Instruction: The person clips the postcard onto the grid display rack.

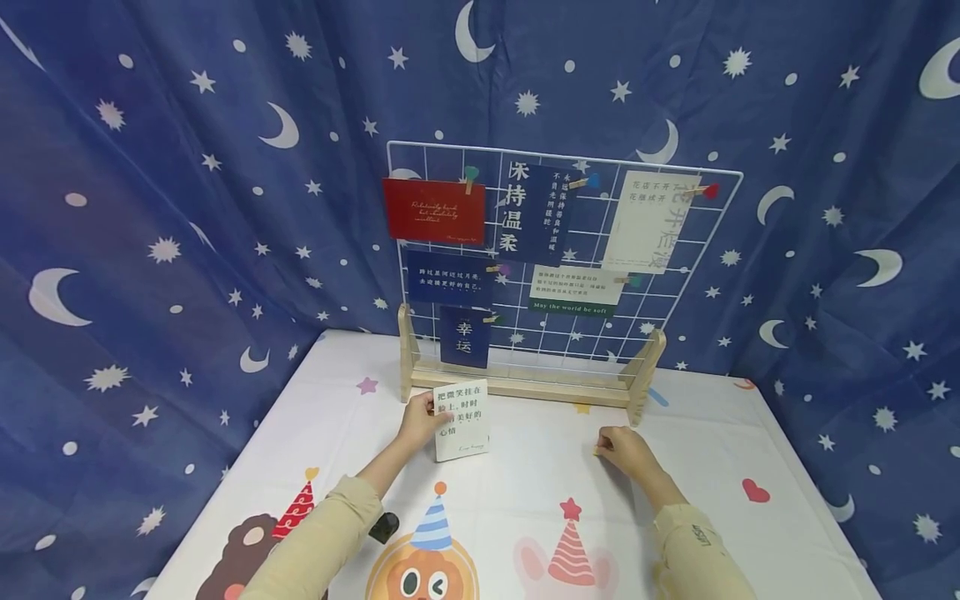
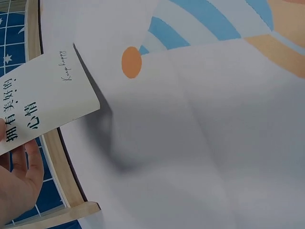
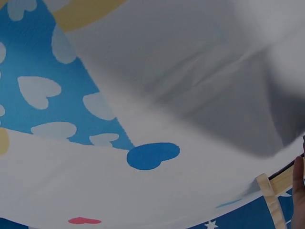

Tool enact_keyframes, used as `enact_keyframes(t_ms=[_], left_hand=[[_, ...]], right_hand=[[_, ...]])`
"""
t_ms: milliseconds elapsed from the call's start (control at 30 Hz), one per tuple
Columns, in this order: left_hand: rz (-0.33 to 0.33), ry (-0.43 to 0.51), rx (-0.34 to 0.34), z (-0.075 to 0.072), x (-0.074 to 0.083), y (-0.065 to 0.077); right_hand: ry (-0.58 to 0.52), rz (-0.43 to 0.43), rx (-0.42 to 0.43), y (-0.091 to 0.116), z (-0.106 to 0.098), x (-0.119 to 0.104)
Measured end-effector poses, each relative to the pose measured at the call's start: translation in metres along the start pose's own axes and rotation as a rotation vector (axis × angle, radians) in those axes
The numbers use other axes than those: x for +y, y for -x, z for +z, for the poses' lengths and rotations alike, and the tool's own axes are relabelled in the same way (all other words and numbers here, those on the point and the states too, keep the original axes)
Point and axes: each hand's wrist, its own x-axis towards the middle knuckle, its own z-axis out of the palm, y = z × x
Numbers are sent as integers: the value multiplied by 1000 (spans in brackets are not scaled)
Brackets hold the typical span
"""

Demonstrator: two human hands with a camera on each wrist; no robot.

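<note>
My left hand (image 1: 422, 421) holds a white card (image 1: 465, 446) printed with dark Chinese characters, its thumb across the front and fingers behind. The card is upright in front of the rack's left part, and its "Keep happy" line (image 2: 64, 67) shows in the left wrist view. To the right, my right hand (image 1: 628, 452) is low over the table with fingers curled, pinching a small yellow item (image 1: 597, 452) whose kind is mostly hidden. In the right wrist view only a sliver of that hand (image 3: 299, 181) shows at the right edge.
A white wire grid rack (image 1: 566, 156) on a wooden base (image 1: 525, 386) stands at the back. Several cards hang there by small clips, among them a red card (image 1: 435, 221) and a small blue card (image 1: 463, 354). A black object (image 1: 385, 527) lies near the left forearm.
</note>
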Motion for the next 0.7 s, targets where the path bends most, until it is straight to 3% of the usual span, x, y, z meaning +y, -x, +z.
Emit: enact_keyframes(t_ms=[267, 700], left_hand=[[-5, -20, 9, 3, 4, -5], [-45, -39, -13, 10, 20, -11]], right_hand=[[54, -72, 17, -3, -3, 5], [15, -136, 109, -1, -7, 9]])
